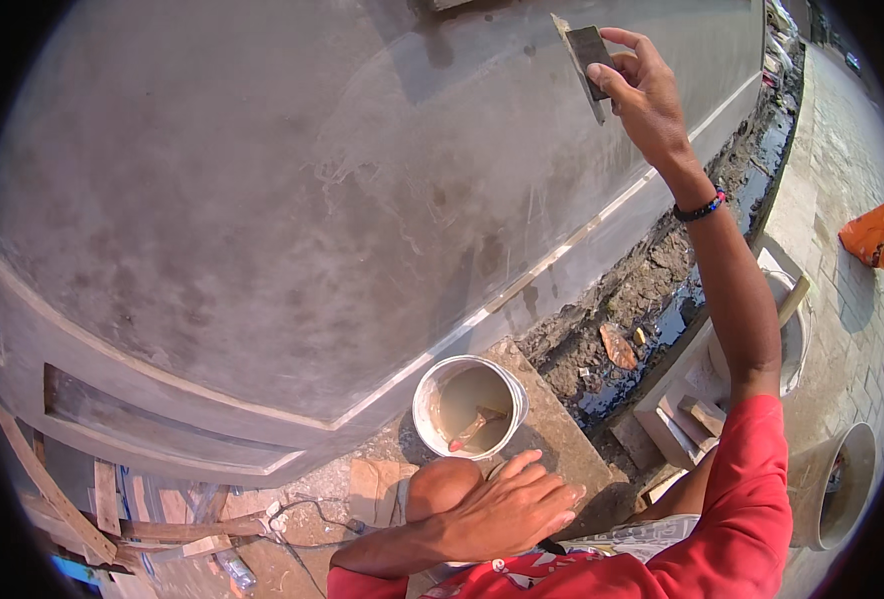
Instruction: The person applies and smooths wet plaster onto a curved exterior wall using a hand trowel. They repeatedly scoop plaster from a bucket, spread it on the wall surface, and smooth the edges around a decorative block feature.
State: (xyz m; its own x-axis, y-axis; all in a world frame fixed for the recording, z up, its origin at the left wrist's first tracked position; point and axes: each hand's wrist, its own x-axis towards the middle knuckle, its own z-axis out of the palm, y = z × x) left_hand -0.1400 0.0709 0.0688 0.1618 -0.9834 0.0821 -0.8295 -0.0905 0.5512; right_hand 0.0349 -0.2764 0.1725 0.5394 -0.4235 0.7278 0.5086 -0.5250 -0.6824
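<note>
Two hands: right hand [644, 95] grips flat grey steel trowel [587, 55]; left hand [510, 509] rests open, empty.
Risk: tilted blade edge could gouge smooth grey plastered wall [292, 200] beside it.

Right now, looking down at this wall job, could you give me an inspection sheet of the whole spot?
Surface: grey plastered wall, smooth, with darker damp patches.
Job's things: flat trowel held against the wall; white bucket of murky water with a tool inside.
Clutter: wood scraps, rubble in a wet ditch, orange bag.
Grips: right hand shut on the trowel; left hand flat on the knee.
Cables: thin wire on the ground.
Surroundings: paved path, second bucket.
</note>
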